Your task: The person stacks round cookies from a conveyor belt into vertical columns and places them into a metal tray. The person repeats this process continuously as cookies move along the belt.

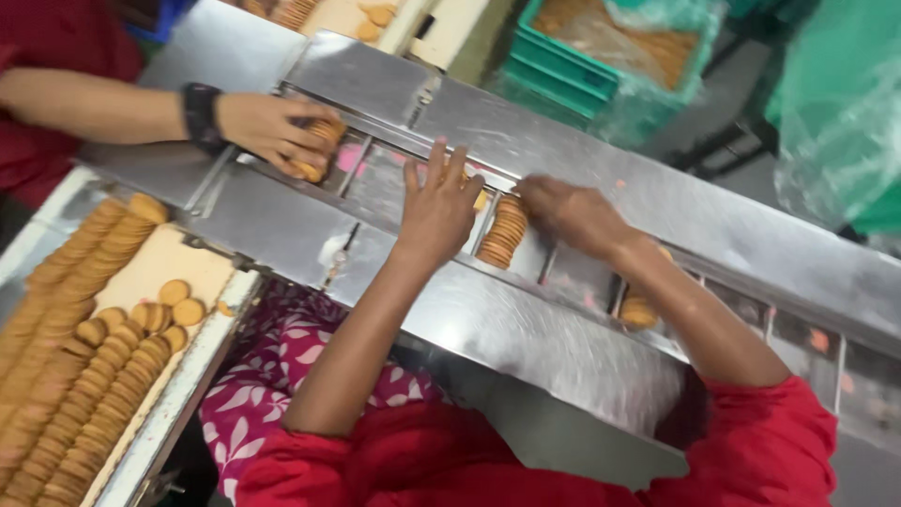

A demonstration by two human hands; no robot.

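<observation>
Biscuits, a short stack of them (504, 231), stand on edge in one pocket of the steel conveyor channel (563, 272), and both of the person's hands are right on them. The right hand (570, 212) has its grip closed over the stack's far end, fingers curled down onto the top biscuits; the left hand (439, 204) lies flat with fingers spread, just beside the stack's near end, clamped on nothing. To do this well, I'd judge, keep the stack square between the dividers and press evenly so no biscuit tips flat. Further along, another biscuit stack (638, 311) sits in the next pocket, partly hidden by the right forearm. Up the line a co-worker's hand (272, 130), with a dark wristband, grips its own handful of biscuits (319, 148) over a pocket. On the left, a feed tray (192, 376) carries long rows of biscuits (70, 366), a few lying loose. The steel cover plate (526, 329) crowds the channel's near edge, and a green crate (572, 66) lined with plastic stands beyond.
</observation>
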